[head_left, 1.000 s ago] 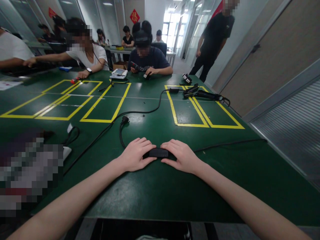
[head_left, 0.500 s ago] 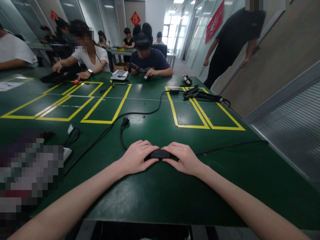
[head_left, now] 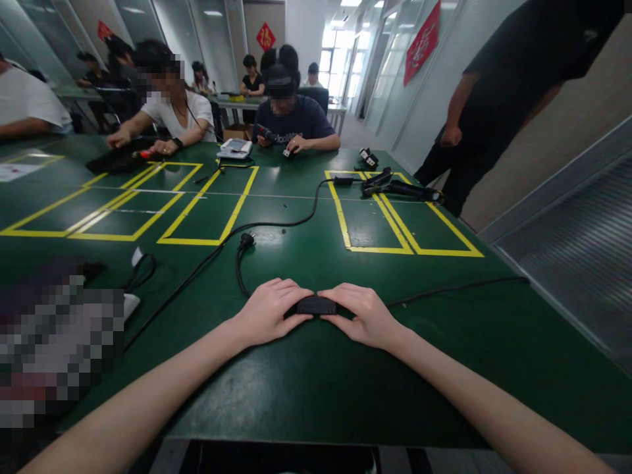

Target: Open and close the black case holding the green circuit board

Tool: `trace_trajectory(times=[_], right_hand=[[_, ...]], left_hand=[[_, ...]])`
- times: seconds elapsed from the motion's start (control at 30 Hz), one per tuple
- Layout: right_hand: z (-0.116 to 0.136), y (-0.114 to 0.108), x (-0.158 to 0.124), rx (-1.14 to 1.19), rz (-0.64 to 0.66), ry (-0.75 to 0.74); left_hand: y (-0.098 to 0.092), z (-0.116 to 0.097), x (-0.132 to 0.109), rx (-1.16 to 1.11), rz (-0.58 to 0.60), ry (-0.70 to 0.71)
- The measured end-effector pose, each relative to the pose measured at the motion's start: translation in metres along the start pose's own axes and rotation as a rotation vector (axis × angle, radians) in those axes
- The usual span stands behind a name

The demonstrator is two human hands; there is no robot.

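Observation:
A black power adapter (head_left: pixel 316 305) lies on the green table, with my two hands at its ends. My left hand (head_left: pixel 271 312) pinches the left end between thumb and fingers. At the opposite end, my right hand (head_left: pixel 364 316) grips in the same way. The ends of the adapter are covered by my fingers. Behind my left hand a short black cord rises to a plug (head_left: pixel 246 241) on the tabletop. Another black cable (head_left: pixel 459 288) runs from behind my right hand toward the table's right edge.
A long black cable (head_left: pixel 197 268) crosses the table to a black tool-like object (head_left: pixel 402 189) at the far right. Yellow tape (head_left: pixel 380 250) marks rectangles. A blurred-out item (head_left: pixel 64 336) lies at left. Across the table sit people, and a person (head_left: pixel 513 85) stands at right.
My hands and the adapter stay in place. The standing person at right has come closer, and the person in white across the table has shifted the dark item slightly.

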State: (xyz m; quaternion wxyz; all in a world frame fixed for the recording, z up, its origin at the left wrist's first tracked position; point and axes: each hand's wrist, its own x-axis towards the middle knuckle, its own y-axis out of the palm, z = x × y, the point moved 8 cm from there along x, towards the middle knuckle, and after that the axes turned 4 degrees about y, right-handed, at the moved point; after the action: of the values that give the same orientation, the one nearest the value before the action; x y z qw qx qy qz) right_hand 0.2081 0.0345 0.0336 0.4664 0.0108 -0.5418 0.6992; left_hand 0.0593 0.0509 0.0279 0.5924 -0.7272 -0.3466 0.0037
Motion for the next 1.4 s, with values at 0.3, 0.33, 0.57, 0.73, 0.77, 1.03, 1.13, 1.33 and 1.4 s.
trace_trajectory(times=[0.3, 0.33, 0.57, 0.73, 0.77, 1.03, 1.13, 1.33, 1.4], right_hand=[[0.003, -0.001, 0.001, -0.01, 0.008, -0.014], [0.002, -0.001, 0.0, -0.012, 0.009, -0.009], [-0.018, 0.005, 0.0, 0.349, 0.172, 0.333], [-0.027, 0.017, -0.009, 0.671, 0.225, 0.592], [-0.028, 0.015, -0.009, 0.626, 0.189, 0.579], [-0.016, 0.0, -0.002, 0.064, 0.076, 0.261], [-0.015, 0.001, 0.0, -0.01, 0.143, 0.263], [-0.014, 0.0, 0.0, -0.064, 0.128, 0.211], [-0.014, 0.001, -0.001, -0.06, 0.141, 0.202]], left_hand=[[-0.001, -0.006, 0.002, 0.03, -0.019, 0.036], [-0.001, -0.006, 0.002, 0.026, -0.022, 0.035], [-0.001, -0.015, -0.002, 0.121, -0.076, 0.178], [-0.002, -0.015, -0.002, 0.105, -0.103, 0.192], [-0.002, -0.012, -0.001, 0.07, -0.093, 0.143], [0.003, 0.009, 0.001, -0.108, -0.031, -0.092], [0.002, 0.006, 0.002, -0.086, -0.042, -0.065], [0.003, 0.007, 0.001, -0.119, -0.017, -0.121], [0.004, 0.007, 0.001, -0.108, 0.008, -0.132]])
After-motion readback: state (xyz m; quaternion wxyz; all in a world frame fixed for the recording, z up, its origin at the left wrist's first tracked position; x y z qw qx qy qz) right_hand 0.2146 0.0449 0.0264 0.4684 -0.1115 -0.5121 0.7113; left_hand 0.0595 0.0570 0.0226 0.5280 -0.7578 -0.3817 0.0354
